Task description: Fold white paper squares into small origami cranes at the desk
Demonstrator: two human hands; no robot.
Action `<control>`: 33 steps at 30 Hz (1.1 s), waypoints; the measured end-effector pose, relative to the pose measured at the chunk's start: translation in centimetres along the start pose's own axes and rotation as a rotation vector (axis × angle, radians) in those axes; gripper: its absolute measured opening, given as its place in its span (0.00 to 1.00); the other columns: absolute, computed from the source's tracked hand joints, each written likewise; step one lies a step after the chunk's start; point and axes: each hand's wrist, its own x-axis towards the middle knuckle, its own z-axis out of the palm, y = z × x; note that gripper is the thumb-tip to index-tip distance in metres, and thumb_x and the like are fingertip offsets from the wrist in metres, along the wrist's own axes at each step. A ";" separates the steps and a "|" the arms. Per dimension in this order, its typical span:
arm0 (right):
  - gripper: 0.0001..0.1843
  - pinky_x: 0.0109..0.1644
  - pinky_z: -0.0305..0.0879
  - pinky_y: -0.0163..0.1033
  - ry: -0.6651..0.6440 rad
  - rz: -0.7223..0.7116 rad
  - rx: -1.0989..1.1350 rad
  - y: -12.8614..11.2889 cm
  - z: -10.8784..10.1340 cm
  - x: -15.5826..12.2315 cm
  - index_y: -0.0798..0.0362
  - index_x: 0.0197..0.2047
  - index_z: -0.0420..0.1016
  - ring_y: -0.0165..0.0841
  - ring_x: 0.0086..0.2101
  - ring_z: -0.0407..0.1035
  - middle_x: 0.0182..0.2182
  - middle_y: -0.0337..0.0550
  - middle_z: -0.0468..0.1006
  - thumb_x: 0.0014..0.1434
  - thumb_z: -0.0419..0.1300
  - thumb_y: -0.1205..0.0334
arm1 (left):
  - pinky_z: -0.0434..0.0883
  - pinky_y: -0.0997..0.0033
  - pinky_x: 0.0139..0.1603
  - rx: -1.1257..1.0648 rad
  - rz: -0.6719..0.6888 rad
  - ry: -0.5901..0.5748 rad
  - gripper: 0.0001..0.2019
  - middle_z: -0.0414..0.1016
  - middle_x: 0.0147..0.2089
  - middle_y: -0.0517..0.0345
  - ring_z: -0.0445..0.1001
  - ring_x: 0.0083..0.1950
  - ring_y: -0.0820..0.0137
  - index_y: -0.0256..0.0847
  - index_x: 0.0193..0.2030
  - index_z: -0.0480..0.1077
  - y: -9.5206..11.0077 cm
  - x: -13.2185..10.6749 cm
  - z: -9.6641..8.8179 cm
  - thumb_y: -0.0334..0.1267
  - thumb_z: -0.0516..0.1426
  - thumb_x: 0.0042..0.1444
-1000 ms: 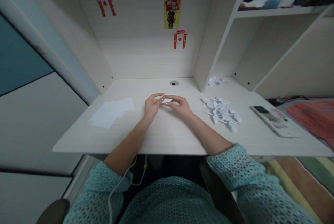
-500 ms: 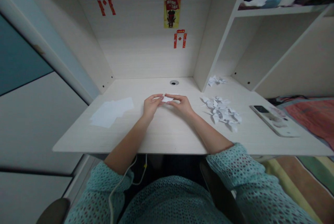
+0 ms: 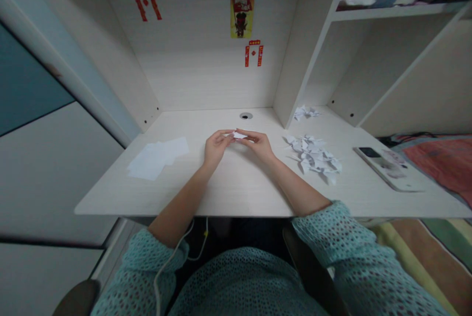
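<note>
Between my two hands is a small piece of white paper, partly covered by the fingers. My left hand pinches its left side with thumb and fingertips. From the other side my right hand grips it, also closed at the fingertips. Both hands are just above the middle of the desk. White paper sheets lie fanned out to the left. On the right is a pile of folded white paper pieces, their exact shapes hard to make out.
The white desk has a cable hole near its back panel. A smaller heap of folded paper sits by the upright divider. A white phone-shaped case or box lies at the right. A white cable hangs by my left sleeve.
The paper between my hands now shows a narrower, more pointed white shape. Both hands have shifted very slightly, with fingertips closer together. The paper on the desk stays put.
</note>
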 end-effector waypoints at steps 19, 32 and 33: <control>0.14 0.50 0.67 0.45 0.014 0.044 0.143 -0.6 0.4 -0.1 0.49 0.30 0.80 0.38 0.41 0.75 0.34 0.42 0.82 0.43 0.67 0.49 | 0.72 0.66 0.46 0.081 0.071 0.054 0.09 0.79 0.35 0.53 0.76 0.37 0.68 0.39 0.32 0.77 0.1 -0.3 0.1 0.42 0.62 0.47; 0.17 0.42 0.69 0.41 0.148 0.086 0.143 -0.1 1.2 -0.1 0.52 0.28 0.79 0.34 0.32 0.74 0.28 0.42 0.81 0.43 0.66 0.46 | 0.72 0.64 0.47 0.058 0.072 0.071 0.09 0.79 0.35 0.52 0.77 0.38 0.67 0.38 0.32 0.77 0.2 -0.4 0.4 0.41 0.63 0.45; 0.16 0.42 0.69 0.41 0.148 0.087 0.137 -0.1 1.2 -0.2 0.52 0.28 0.78 0.34 0.32 0.74 0.28 0.42 0.80 0.43 0.66 0.47 | 0.72 0.64 0.47 0.063 0.071 0.070 0.09 0.79 0.35 0.52 0.77 0.38 0.67 0.38 0.32 0.77 0.3 -0.4 0.4 0.41 0.63 0.45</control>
